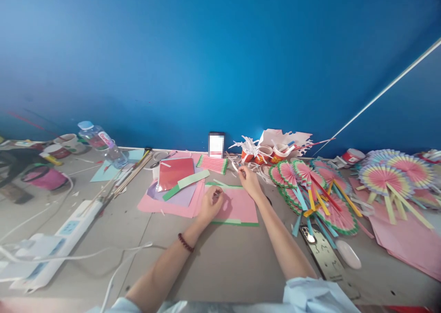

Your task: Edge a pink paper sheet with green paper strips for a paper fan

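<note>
My left hand [211,203] is over the left edge of a pink sheet with green borders [241,205], its fingers curled toward the thumb; what it pinches, if anything, is too small to tell. Farther forward, my right hand [248,180] pinches a thin white strip [234,166] beyond the sheet's far edge. A pleated pink and green paper [212,164] lies behind the sheet. To the left, a green strip [186,184] rests across a red packet [175,174] and purple paper [188,198] on larger pink paper [148,205].
A phone [216,145] stands by the blue wall. Red cups [279,154] with white strips are behind my right hand. Paper fans [310,179], another phone [325,255] and a white mouse [348,254] lie right; a bottle [103,143] and power strip [65,239] left.
</note>
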`<state>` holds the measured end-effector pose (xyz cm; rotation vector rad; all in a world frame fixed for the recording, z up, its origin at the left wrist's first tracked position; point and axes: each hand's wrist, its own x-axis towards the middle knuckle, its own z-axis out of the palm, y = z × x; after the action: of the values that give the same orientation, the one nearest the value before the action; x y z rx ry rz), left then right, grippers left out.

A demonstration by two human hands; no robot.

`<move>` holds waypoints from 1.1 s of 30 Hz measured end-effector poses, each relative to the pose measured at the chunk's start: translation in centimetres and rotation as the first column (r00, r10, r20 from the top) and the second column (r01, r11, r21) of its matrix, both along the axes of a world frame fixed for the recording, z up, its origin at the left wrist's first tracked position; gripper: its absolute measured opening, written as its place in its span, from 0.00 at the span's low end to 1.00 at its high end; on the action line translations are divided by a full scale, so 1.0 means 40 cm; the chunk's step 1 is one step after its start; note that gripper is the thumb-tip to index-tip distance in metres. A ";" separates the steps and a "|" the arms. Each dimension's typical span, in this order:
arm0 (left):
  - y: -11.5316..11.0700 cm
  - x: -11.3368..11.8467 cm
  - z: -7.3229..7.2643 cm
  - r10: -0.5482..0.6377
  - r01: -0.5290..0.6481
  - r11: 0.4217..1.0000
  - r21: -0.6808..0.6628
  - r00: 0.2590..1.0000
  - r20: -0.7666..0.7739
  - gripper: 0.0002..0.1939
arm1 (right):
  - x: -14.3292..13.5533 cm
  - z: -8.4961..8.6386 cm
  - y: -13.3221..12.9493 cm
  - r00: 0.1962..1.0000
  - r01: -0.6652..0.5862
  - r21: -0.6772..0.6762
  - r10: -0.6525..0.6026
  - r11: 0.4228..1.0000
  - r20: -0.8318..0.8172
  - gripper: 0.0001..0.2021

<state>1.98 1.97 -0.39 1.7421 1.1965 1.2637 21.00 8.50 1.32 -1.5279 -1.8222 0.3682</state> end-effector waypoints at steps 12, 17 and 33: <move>-0.029 -0.006 0.036 0.083 -0.027 0.935 0.352 0.986 -0.144 0.04 | -0.023 0.074 -0.046 0.952 -0.114 -0.059 0.093 0.992 -0.290 0.10; -0.037 -0.003 0.048 0.104 -0.011 0.893 0.451 0.978 -0.182 0.04 | -0.065 0.097 -0.109 0.939 -0.246 0.017 0.242 0.969 -0.242 0.07; -0.044 -0.003 0.041 0.018 0.109 0.861 0.497 0.970 -0.243 0.06 | -0.096 0.034 -0.221 0.978 -0.107 0.096 0.122 0.990 -0.168 0.06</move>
<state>1.85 0.20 1.26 2.3502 0.9918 1.4645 17.17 -0.35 2.66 -1.2940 -1.7690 0.4565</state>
